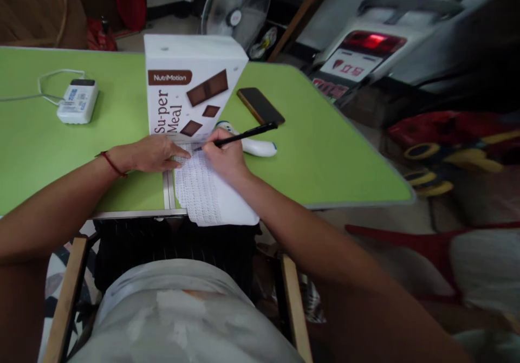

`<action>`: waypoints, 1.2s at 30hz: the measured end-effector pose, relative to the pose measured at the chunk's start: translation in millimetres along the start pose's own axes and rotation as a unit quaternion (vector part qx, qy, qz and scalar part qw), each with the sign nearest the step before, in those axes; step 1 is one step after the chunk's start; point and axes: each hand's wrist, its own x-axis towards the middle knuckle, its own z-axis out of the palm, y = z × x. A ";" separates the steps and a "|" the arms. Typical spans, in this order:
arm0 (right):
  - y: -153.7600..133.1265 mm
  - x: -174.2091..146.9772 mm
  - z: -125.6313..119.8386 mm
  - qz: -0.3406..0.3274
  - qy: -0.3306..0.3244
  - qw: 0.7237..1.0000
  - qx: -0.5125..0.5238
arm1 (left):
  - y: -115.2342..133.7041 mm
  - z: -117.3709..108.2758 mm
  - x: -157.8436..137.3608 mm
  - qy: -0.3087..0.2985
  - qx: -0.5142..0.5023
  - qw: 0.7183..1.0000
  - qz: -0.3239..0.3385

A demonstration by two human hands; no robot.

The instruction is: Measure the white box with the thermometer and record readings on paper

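Note:
A white sheet of paper [215, 200] with dense rows of writing lies at the table's near edge and hangs slightly over it. My right hand [227, 156] grips a black pen [247, 134], its tip on the upper part of the sheet. My left hand [156, 153] rests at the paper's upper left, index finger stretched onto it and thumb apart, holding nothing. Right behind both hands stands a white NutriMotion box [170, 103] with chocolate pictures. A white handheld device [260, 147], perhaps a thermometer, lies partly hidden behind my right hand.
On the green table [325, 151], a dark phone [260, 106] lies right of the box. A white power adapter [78, 101] with a cable sits at the left. Beyond the table stand a fan [235, 17] and a scooter [374, 43] with a red tail light.

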 end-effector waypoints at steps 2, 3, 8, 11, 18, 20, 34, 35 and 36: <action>-2.4 -0.4 -0.1 0.005 0.000 1.000 0.000 | -1.0 1.6 -0.8 0.003 -0.005 1.000 0.006; -3.9 -0.7 -0.2 0.007 0.000 1.000 0.001 | -1.3 2.0 -1.1 0.005 -0.005 1.000 0.007; -10.8 -1.8 0.5 0.024 -0.009 1.000 0.006 | -0.2 -0.7 -1.9 -0.003 0.004 1.000 -0.011; -11.1 -1.6 0.7 0.036 -0.020 0.999 -0.001 | 0.0 -1.8 -2.0 -0.011 -0.002 1.000 -0.021; -6.7 -0.8 -0.4 0.018 -0.024 1.000 -0.008 | -3.6 2.8 -1.2 0.024 -0.011 0.999 0.019; -6.1 -0.5 -0.1 0.019 -0.018 1.000 -0.010 | -3.9 2.8 -0.7 0.022 -0.008 1.000 0.016; -2.0 0.4 -0.2 0.001 -0.052 0.999 -0.011 | -2.9 0.5 -0.4 0.016 -0.009 1.000 0.018; -2.6 0.3 -0.3 0.002 -0.055 0.998 -0.012 | -3.0 0.5 -0.3 0.014 -0.014 1.000 0.016; -3.1 0.2 -0.3 0.001 -0.054 0.998 -0.014 | -3.0 0.6 -0.2 0.013 -0.018 1.000 0.013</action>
